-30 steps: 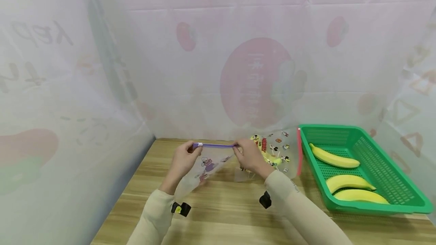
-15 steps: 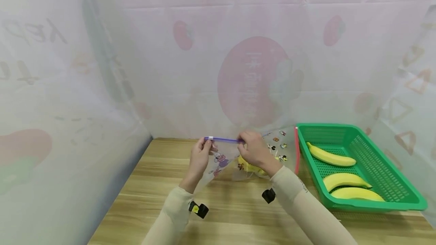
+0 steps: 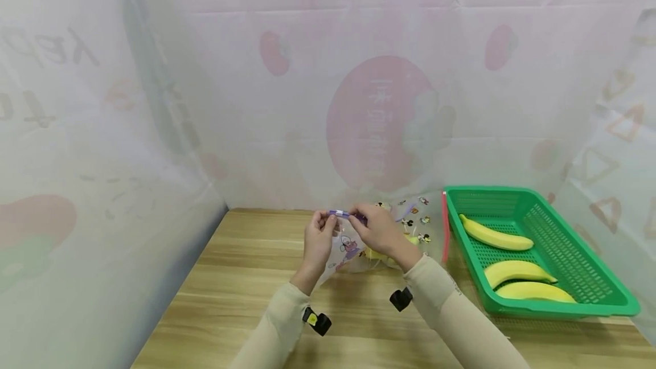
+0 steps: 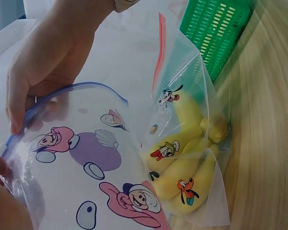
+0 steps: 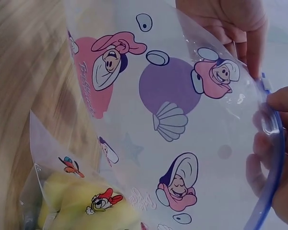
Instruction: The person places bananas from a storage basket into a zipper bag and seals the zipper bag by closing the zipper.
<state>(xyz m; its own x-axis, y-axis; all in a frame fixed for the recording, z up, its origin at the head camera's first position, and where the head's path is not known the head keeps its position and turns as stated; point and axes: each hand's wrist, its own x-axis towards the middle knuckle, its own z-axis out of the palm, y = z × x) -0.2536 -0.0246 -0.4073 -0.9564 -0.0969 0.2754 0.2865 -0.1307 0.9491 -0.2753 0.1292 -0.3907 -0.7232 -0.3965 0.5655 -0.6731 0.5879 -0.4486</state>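
A light wooden table (image 3: 246, 278) carries a green rectangular perforated plastic basket (image 3: 497, 201). Just left of the basket lies a clear printed plastic bag with a red edge strip (image 3: 433, 221), a cluster of yellow bananas (image 4: 180, 177) inside it. Farther left of the basket, held above the table, is a second clear plastic bag printed with pink-and-purple cartoon figures (image 5: 170, 91). Both hands pinch its top edge: the left hand (image 3: 319, 244) on the side away from the basket, the right hand (image 3: 383, 235) on the side nearer it. In the basket rest three long curved yellow bananas (image 3: 497, 237).

The change is along the thin purple-blue zip strip (image 5: 282, 158) of the held bag. A second ago it was a straight line between well-separated hands; now the left hand has come toward the basket, the hands nearly meet, and a loose length curves past the right hand basketward. The small white slider (image 5: 266, 82) sits between the two grips, so the work appears concentrated on that stretch of the closure. Fingers crowd the slider, so I cannot tell which of them is moving it, if any.
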